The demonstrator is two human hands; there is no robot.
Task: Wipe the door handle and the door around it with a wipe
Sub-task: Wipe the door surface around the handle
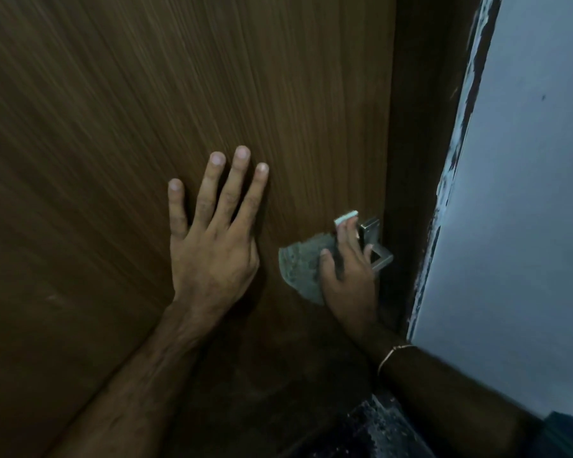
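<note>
The left hand (209, 239) lies flat on the brown wooden door (212, 94), fingers straight and spread, forearm reaching up from below. Just right of it, the right hand (348, 272) curls its fingers round the metal door handle (376, 241), holding a grey wipe (300, 272) against it; the wipe spills out to the left of those fingers.

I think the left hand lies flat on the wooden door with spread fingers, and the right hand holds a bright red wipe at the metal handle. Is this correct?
Not quite: the wipe is grey, not bright red, as the head view shows. The rest holds: the left hand lies flat on the wooden door with spread fingers, and the right hand holds the wipe at the metal handle.
</note>
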